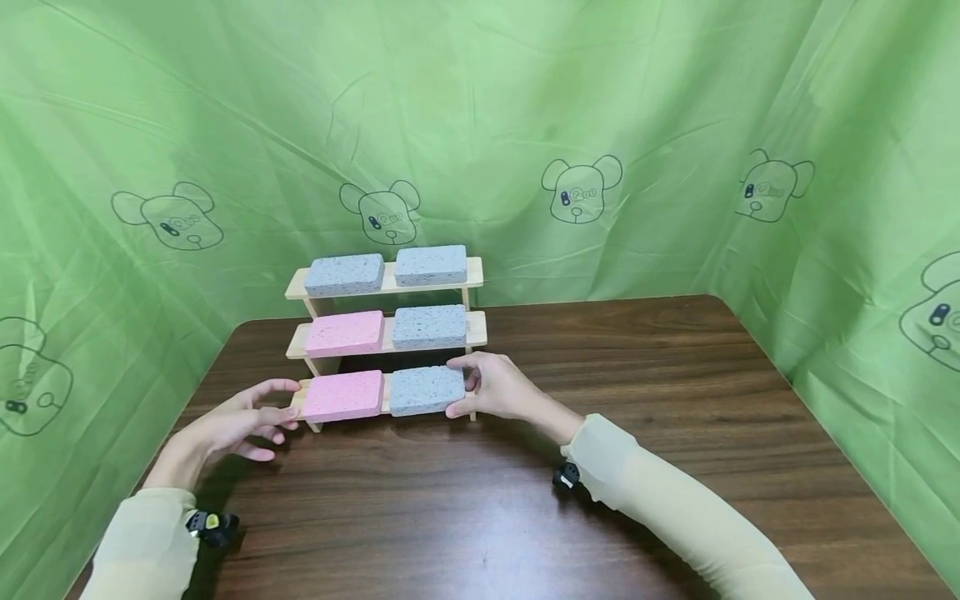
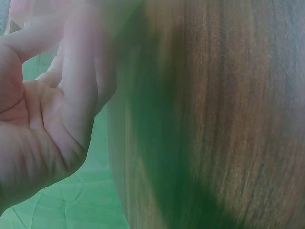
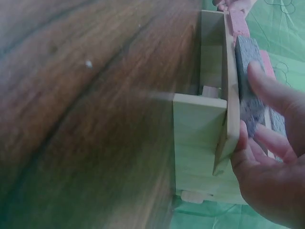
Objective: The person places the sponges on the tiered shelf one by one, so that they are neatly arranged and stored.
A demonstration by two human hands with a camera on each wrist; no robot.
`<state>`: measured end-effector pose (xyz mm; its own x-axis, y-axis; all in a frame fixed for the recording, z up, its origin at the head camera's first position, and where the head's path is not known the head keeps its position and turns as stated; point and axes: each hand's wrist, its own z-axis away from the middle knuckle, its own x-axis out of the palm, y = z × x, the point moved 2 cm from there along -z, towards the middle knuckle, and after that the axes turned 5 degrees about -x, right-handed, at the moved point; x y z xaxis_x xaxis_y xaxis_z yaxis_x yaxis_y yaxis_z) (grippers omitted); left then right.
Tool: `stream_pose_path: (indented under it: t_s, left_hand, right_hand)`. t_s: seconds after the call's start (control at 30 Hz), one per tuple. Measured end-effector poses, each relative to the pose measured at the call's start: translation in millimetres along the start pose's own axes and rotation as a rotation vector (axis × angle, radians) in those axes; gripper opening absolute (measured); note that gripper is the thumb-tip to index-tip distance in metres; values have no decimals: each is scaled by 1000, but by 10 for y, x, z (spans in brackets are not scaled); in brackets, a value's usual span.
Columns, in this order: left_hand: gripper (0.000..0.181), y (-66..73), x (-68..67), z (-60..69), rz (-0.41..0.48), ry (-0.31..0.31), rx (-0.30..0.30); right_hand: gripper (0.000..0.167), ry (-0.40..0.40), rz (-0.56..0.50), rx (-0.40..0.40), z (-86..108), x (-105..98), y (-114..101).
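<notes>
A three-tier wooden rack [image 1: 297,340] holds two sponges on each tier. My right hand [image 1: 501,386] grips the right end of the blue-grey sponge [image 1: 427,390] on the bottom tier. In the right wrist view, the thumb lies on that sponge [image 3: 249,86] and the other fingers curl at its end. On the left, my left hand [image 1: 236,419] pinches the left end of the bottom board between thumb and index finger, the other fingers spread below. Beside it lies a pink sponge [image 1: 343,395]. The left wrist view blurs the fingertips of the hand [image 2: 52,105].
The middle tier carries a pink sponge [image 1: 345,333] and a blue-grey sponge [image 1: 429,326]. On the top tier sit two blue-grey sponges, left [image 1: 345,275] and right [image 1: 431,265]. The rack stands toward the back left of a brown wooden table [image 1: 600,367]. Green curtains [image 1: 480,108] enclose it.
</notes>
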<state>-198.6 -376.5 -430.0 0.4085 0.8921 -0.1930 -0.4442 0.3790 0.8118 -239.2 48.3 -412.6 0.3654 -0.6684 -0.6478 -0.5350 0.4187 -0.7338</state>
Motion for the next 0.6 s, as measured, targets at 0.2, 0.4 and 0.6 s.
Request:
stream_pose_path:
  t_s: [0.2, 0.4, 0.6]
  left_hand:
    - [60, 31, 29, -14, 3, -2, 0]
    - [56, 19, 16, -15, -1, 0, 1]
    - [51, 10, -4, 1, 0, -7, 3]
  right_hand:
    - [74, -8, -65, 23, 46, -44, 51]
    - [74, 32, -123, 52, 56, 3, 105]
    - [74, 36, -148, 70, 38, 7, 105]
